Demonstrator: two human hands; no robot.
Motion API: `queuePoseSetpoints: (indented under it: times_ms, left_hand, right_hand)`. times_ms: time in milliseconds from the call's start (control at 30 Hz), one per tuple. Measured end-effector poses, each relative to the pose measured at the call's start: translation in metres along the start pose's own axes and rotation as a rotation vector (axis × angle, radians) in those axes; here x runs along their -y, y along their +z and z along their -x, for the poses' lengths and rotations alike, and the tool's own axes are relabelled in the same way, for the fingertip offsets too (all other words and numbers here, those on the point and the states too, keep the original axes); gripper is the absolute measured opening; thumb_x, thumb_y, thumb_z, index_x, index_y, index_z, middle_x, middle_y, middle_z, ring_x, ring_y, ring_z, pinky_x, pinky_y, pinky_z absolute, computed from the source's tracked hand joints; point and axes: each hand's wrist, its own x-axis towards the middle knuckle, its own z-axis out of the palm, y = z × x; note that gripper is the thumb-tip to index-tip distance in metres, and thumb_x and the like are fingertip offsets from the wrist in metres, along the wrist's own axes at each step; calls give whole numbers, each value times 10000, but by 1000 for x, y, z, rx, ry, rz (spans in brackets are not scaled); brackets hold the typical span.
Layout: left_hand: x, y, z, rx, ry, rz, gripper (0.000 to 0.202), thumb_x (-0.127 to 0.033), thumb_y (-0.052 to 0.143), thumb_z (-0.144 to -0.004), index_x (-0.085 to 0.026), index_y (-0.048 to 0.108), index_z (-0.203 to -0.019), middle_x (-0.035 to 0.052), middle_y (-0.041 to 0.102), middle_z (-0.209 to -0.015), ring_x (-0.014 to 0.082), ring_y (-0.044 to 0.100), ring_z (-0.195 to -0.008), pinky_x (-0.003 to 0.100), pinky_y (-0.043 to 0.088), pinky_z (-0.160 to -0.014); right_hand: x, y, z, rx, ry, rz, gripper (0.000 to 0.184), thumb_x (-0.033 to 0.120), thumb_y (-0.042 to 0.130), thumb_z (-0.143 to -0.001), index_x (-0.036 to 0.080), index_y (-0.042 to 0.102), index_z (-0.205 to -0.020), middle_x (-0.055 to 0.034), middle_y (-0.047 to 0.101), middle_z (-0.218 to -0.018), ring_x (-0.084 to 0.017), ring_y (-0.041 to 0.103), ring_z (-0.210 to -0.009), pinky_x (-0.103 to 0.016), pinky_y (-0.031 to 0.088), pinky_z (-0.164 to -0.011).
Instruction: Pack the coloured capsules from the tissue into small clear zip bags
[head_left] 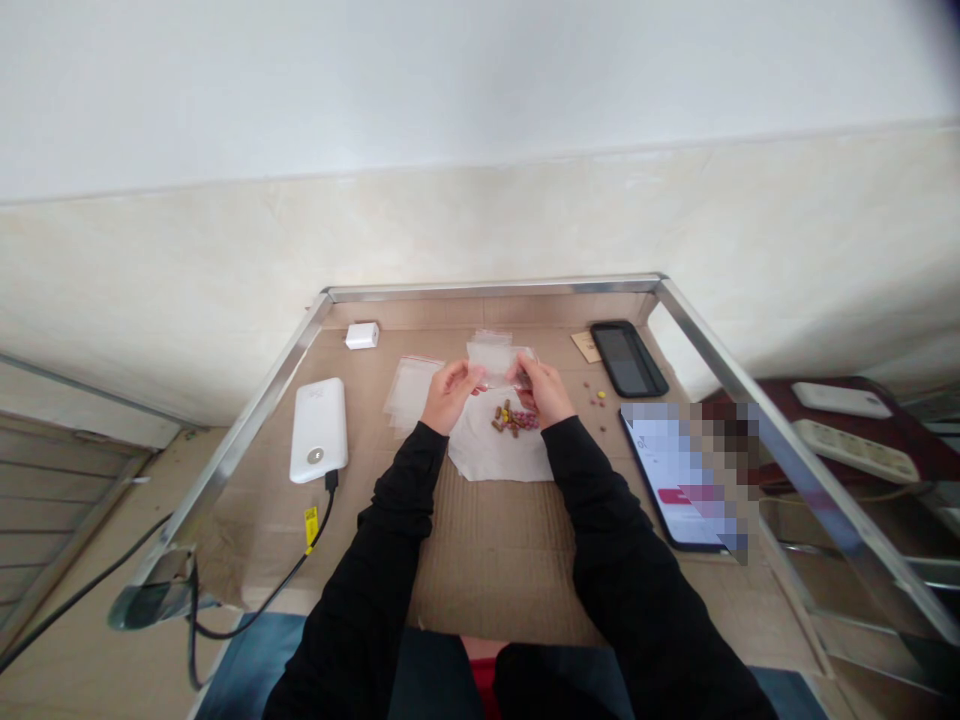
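My left hand (448, 393) and my right hand (541, 386) pinch the two ends of a small clear plastic bag (496, 366), held just above the table. Both hands are closed on it. Under and between the hands lies a white sheet (491, 452) with a small heap of brown, pink and yellow pills (513, 418). More clear bags (410, 389) lie to the left of my left hand. What is inside the held bag cannot be made out.
A white power bank (319, 430) with a black cable lies left, with a white charger (362, 335) behind it. A black phone (628, 358) and a tablet (679, 470) lie right, with loose pills (598, 399) between. A metal rim (495, 290) frames the table.
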Motion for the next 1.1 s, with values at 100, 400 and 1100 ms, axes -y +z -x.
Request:
queuePoseSetpoints:
  times_ms: [100, 400, 1100]
  left_hand:
    - [-1, 0, 0, -35, 14, -8, 219, -368, 610, -675, -152, 572, -683, 2, 613, -666, 79, 539, -553, 196, 420, -530]
    - [-6, -2, 0, -153, 92, 9, 176, -328, 588, -698, -155, 569, -674, 2, 615, -669, 74, 529, -546, 195, 423, -536]
    - [-7, -18, -9, -478, 87, 245, 160, -294, 619, -637, -150, 550, -628, -16, 572, -602, 50, 509, -505, 159, 417, -495]
  right_hand:
    - [0, 1, 2, 61, 32, 26, 410, 531, 497, -665, 170, 446, -479, 84, 274, -335, -15, 149, -269, -183, 66, -290]
    - [-3, -5, -4, 100, 110, -86, 404, 523, 465, -698, 192, 351, -496, 102, 234, -348, -22, 117, -267, -175, 55, -288]
    - [-7, -9, 8, 110, -137, 1428, 250, 464, 554, -662, 225, 630, -670, -23, 625, -649, -148, 557, -613, -228, 334, -512]
